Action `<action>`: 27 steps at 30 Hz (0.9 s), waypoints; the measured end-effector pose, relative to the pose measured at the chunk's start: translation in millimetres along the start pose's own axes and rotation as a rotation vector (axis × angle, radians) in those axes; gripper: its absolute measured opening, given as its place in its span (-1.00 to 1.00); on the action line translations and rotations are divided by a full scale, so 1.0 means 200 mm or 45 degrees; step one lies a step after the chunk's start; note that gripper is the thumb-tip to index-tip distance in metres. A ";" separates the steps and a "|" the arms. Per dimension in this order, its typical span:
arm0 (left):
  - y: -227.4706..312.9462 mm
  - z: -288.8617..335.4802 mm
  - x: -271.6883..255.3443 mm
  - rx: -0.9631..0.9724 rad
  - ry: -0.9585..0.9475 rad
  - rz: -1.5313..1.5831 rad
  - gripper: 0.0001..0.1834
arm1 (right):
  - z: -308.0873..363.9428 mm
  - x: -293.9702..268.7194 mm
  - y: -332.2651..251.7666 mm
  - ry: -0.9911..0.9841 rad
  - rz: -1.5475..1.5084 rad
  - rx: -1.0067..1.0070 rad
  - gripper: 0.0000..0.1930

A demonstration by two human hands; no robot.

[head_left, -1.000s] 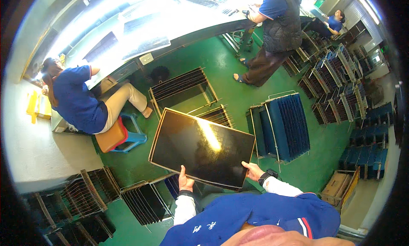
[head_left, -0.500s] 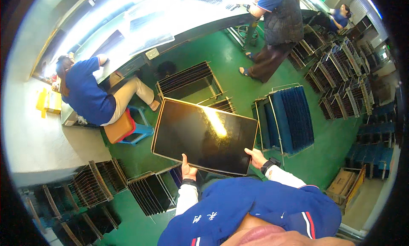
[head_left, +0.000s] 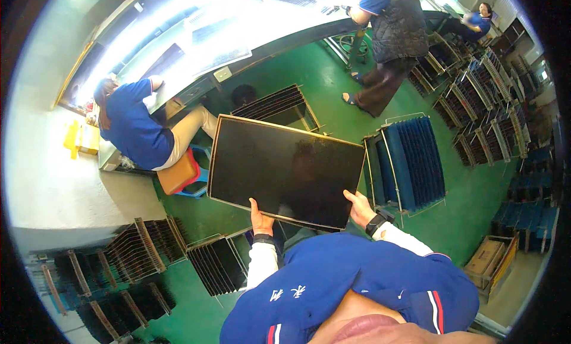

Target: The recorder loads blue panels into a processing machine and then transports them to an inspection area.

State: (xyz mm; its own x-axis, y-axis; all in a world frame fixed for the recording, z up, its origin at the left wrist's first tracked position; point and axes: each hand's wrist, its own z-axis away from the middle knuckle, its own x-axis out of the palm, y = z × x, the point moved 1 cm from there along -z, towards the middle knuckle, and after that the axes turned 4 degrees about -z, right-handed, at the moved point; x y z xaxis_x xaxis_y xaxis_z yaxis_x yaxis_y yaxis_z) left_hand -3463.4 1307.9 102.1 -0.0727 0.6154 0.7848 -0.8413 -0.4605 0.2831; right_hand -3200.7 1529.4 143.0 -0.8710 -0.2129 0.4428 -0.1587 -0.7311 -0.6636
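Observation:
A large dark rectangular panel [head_left: 285, 168] with a thin tan edge is held up in front of me, tilted, its glossy face toward me. My left hand [head_left: 262, 220] grips its near edge, thumb over the top face and the other fingers underneath, out of sight. At the near right corner my right hand [head_left: 360, 209] is closed on the panel in the same way. Behind the panel, partly covered by it, stands a rack of thin dark sheets [head_left: 285, 106]. To the right of the panel is a rack of blue sheets [head_left: 413, 162].
A co-worker [head_left: 134, 127] sits on a stool [head_left: 178, 172] by a brightly lit workbench [head_left: 238, 58]; another person [head_left: 395, 46] stands along it. More racks [head_left: 217, 266] stand at the near left and far right. A cardboard box [head_left: 485, 256] lies lower right on the green floor.
The panel has tilted more toward me and risen slightly, and the bright reflection on its face is gone. Both hands keep their grip. The surroundings have shifted slightly rightward in view.

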 end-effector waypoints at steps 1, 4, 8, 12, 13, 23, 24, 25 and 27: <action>0.01 0.01 0.03 0.019 0.019 -0.029 -0.36 | 0.01 0.01 -0.01 -0.001 -0.005 0.000 -0.71; 0.03 0.02 0.10 0.092 0.048 -0.047 -0.36 | 0.02 0.03 -0.03 -0.033 -0.059 0.159 -0.68; 0.04 0.00 0.09 0.115 -0.013 0.003 -0.42 | 0.12 0.15 -0.13 -0.139 -0.049 0.042 -0.62; 0.04 0.00 0.10 0.148 -0.079 0.034 -0.41 | 0.18 0.19 -0.16 -0.140 0.001 0.016 -0.62; 0.04 0.00 0.12 0.166 -0.047 0.059 -0.40 | 0.17 0.17 -0.15 -0.134 0.041 0.018 -0.63; 0.03 0.07 0.24 0.224 -0.054 0.048 -0.26 | 0.24 0.15 -0.15 -0.186 0.069 -0.024 -0.66; 0.03 0.07 0.25 0.225 -0.079 0.053 -0.24 | 0.26 0.17 -0.17 -0.184 0.070 -0.025 -0.66; 0.03 0.07 0.25 0.229 -0.102 0.058 -0.23 | 0.28 0.19 -0.18 -0.203 0.069 -0.043 -0.64; 0.04 0.07 0.24 0.212 -0.135 0.073 -0.23 | 0.29 0.19 -0.20 -0.221 0.068 -0.061 -0.62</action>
State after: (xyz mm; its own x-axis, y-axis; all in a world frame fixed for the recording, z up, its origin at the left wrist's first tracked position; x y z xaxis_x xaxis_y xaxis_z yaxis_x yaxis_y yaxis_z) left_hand -3465.3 1325.3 149.7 -0.0541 0.5184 0.8534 -0.7367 -0.5977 0.3163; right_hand -3201.1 1511.9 221.5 -0.7860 -0.3621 0.5011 -0.1404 -0.6848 -0.7151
